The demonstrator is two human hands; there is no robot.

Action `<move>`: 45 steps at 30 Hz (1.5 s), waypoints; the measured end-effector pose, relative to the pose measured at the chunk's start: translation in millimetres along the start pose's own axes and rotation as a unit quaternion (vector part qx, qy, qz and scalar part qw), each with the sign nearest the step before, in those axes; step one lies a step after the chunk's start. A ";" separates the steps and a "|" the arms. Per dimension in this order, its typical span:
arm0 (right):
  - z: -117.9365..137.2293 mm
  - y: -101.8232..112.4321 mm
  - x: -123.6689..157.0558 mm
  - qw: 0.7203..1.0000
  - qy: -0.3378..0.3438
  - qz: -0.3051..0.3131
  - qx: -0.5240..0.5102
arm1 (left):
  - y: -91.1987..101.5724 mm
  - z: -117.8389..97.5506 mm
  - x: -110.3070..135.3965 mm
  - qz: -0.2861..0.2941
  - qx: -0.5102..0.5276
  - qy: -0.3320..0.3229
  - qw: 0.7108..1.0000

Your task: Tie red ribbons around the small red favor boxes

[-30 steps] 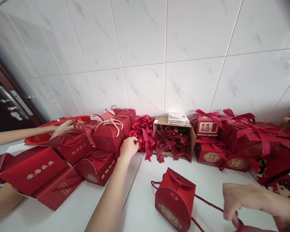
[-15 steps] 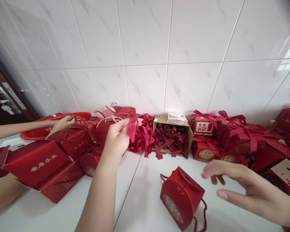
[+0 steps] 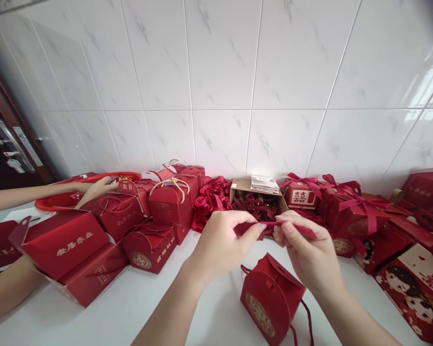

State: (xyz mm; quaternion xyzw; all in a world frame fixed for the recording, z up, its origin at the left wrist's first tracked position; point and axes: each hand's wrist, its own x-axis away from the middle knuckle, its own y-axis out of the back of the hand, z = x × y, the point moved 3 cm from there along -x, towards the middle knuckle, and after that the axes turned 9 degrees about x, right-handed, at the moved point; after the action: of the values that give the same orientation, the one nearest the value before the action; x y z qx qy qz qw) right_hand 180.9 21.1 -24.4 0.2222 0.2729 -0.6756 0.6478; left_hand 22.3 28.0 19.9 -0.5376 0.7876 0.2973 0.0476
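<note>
My left hand (image 3: 222, 242) and my right hand (image 3: 305, 252) meet above the white counter, both pinching one red ribbon (image 3: 270, 224) stretched between their fingertips. Just below them stands a small red gift box (image 3: 270, 298) with a curved flap lid and a red cord handle trailing at its right side. Behind the hands lie a heap of red ribbons (image 3: 212, 197) and an open cardboard box (image 3: 258, 199) filled with dark red ribbon pieces.
Red gift boxes (image 3: 94, 230) crowd the left side, where another person's hand (image 3: 97, 188) reaches by a red tray (image 3: 57, 202). Ribbon-tied red boxes (image 3: 353, 206) line the right by the tiled wall. A dark door (image 3: 3, 144) is at far left.
My left hand lifted a ribbon from the heap and carried it toward the middle. My right hand let go of the cord, rose and took the ribbon's other end.
</note>
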 end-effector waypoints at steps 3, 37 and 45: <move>-2.6 17.2 -4.3 0.997 -0.019 -0.065 -0.028 | 10.0 2.1 -0.5 -0.018 -0.009 0.012 1.000; 49.5 194.3 -31.1 0.891 0.093 -0.440 -0.057 | 11.1 61.9 -28.9 0.038 -0.082 0.164 0.982; 35.3 151.7 -33.2 0.969 -0.040 -0.227 0.091 | -61.4 33.5 3.1 0.242 -0.233 0.216 0.917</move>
State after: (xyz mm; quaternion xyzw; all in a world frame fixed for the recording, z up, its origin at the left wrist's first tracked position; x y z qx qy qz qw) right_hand 336.0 21.1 11.6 0.1845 0.2276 -0.8355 0.4648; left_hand 66.5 27.7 -34.4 -0.3777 0.7932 0.3511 -0.3240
